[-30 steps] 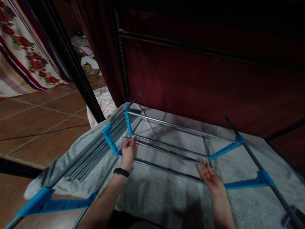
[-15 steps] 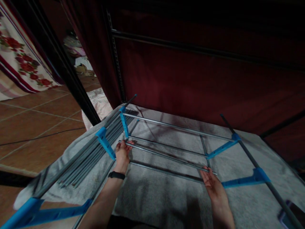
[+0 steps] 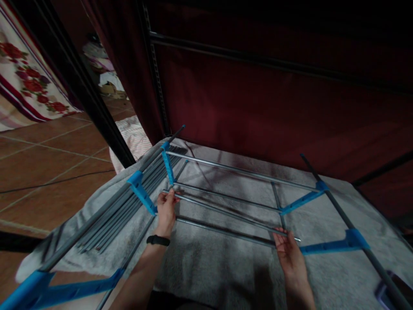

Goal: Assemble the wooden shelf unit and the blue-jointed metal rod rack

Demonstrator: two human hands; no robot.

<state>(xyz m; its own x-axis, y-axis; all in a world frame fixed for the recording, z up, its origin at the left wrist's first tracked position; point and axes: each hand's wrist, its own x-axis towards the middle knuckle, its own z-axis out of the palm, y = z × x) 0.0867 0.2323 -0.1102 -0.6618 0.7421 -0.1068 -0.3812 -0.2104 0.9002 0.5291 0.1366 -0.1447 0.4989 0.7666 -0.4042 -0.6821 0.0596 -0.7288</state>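
Observation:
A loose grey metal tube [image 3: 222, 211] lies across both my hands, its right end tilted lower. My left hand [image 3: 166, 209], with a black band on the wrist, pinches it near its left end. Near the other end, the fingers of my right hand [image 3: 288, 249] are closed around it, and the tip sticks out past the thumb. Around them stands a partly built rack of grey tubes, with blue plastic brackets [image 3: 142, 192] on the left and a blue bracket [image 3: 332, 244] on the right. Fixed crossbars [image 3: 226, 230] run between the sides, in front of and behind the held tube.
Several loose tubes [image 3: 129, 206] lie bundled at the left on the grey blanket [image 3: 206, 271]. A phone-like object [image 3: 392, 290] is at the lower right. Black metal posts [image 3: 87, 94] and a dark red curtain [image 3: 258, 116] stand behind; tiled floor [image 3: 48, 172] lies left.
The held tube has shifted slightly to the right, and its right end has dipped lower. My right hand has moved a little right and down with it; my left hand stays nearly in place.

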